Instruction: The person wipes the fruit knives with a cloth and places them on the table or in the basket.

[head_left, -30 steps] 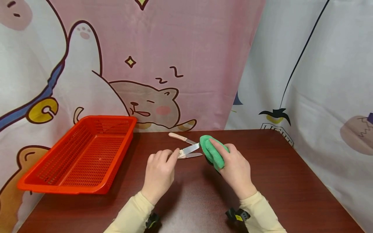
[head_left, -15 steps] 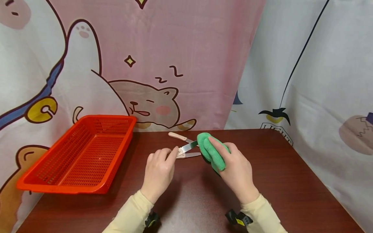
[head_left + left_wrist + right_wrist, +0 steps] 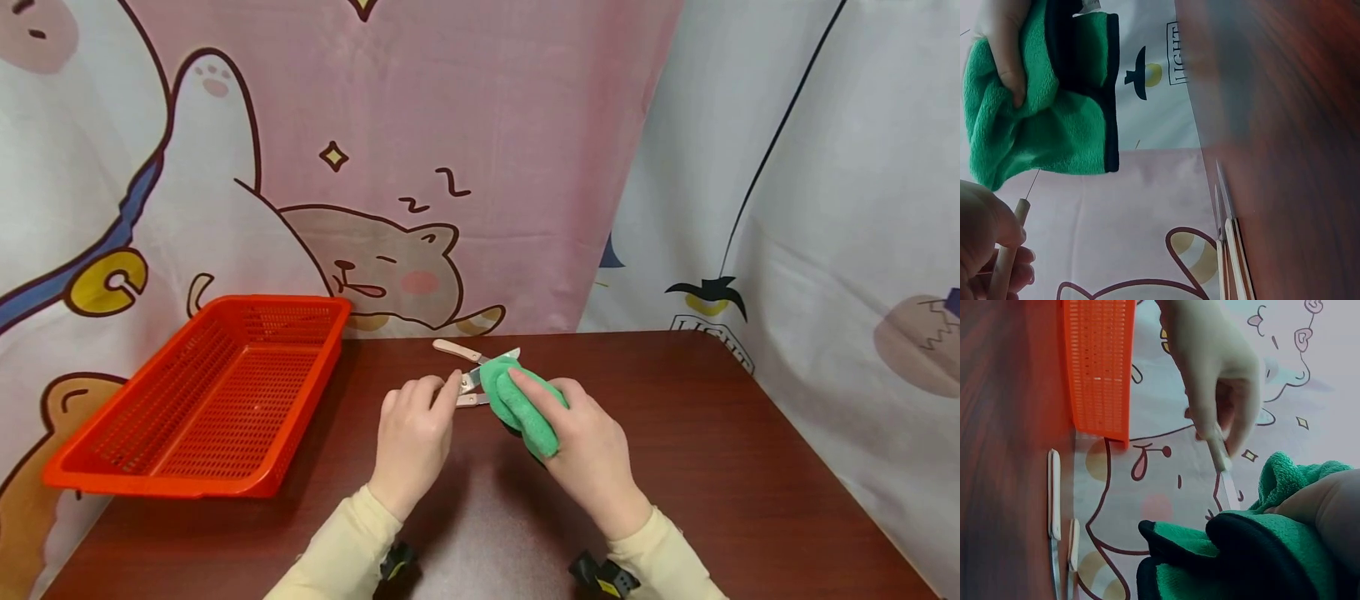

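Observation:
My left hand (image 3: 414, 433) grips a knife by its pale handle (image 3: 1218, 450), holding it above the table with the blade pointing away to the right. A green cloth (image 3: 521, 408) with dark edging is bunched in my right hand (image 3: 596, 450), the index finger pressing along its top. The cloth lies over the middle of the blade; the blade tip (image 3: 513, 354) shows past it and the root near the handle stays bare. Below, two more knives with pale handles lie on the table: one farther back (image 3: 456, 350), one nearer (image 3: 471, 401), its blade mostly hidden by the cloth.
An orange-red perforated plastic basket (image 3: 300, 417) stands on the left of the dark brown table (image 3: 720, 467). A printed cartoon curtain (image 3: 525, 167) hangs right behind the table's back edge.
My right hand and the cloth have moved left along the blade toward the handle, so the tip now shows beyond the cloth. The left hand has stayed nearly still, and so has the basket.

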The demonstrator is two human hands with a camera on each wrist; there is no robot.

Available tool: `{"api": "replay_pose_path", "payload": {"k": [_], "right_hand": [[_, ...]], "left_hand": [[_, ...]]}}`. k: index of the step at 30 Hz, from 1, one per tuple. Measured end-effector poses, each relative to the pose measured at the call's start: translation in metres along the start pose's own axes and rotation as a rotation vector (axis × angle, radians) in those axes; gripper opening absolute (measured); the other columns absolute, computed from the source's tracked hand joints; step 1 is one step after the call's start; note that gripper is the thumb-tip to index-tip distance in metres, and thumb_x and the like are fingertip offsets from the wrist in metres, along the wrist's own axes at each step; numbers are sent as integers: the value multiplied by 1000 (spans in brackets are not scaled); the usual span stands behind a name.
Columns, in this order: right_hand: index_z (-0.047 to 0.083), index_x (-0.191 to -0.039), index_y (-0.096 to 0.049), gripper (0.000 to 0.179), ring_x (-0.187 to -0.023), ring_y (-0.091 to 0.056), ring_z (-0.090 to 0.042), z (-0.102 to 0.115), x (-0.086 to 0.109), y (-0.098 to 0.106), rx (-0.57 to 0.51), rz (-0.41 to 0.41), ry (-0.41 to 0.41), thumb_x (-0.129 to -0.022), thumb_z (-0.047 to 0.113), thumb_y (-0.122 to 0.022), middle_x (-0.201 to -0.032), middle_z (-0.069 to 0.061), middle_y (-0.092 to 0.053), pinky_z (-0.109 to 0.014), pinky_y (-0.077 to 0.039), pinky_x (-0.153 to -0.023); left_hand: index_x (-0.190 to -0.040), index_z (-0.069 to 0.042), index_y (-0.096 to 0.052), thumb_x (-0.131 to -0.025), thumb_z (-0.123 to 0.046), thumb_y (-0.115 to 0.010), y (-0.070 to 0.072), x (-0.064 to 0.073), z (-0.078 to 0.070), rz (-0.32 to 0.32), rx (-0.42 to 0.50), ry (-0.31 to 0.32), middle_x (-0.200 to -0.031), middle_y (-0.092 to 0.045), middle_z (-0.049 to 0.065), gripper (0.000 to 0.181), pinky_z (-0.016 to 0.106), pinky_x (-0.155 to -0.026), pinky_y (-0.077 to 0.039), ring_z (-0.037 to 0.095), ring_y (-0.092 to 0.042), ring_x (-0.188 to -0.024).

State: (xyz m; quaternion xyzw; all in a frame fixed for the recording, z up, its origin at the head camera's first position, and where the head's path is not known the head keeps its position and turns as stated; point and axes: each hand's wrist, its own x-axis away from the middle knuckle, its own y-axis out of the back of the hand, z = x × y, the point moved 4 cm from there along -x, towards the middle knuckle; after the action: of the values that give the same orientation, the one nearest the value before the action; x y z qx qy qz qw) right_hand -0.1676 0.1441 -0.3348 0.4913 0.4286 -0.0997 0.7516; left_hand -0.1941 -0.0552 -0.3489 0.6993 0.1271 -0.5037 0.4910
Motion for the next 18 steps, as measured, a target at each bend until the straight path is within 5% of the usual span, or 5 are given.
{"api": "replay_pose_path", "payload": {"k": [18], "right_hand": [[31, -139, -57, 86, -75, -62, -23, 2, 5, -16, 0, 59, -7, -63, 4, -88, -102, -9, -59, -33, -49, -49]], "left_hand": [[-115, -4, -70, -80, 2, -73, -4, 4, -12, -40, 29, -79, -90, -63, 11, 36, 37, -53, -40, 27, -58, -71]]}}
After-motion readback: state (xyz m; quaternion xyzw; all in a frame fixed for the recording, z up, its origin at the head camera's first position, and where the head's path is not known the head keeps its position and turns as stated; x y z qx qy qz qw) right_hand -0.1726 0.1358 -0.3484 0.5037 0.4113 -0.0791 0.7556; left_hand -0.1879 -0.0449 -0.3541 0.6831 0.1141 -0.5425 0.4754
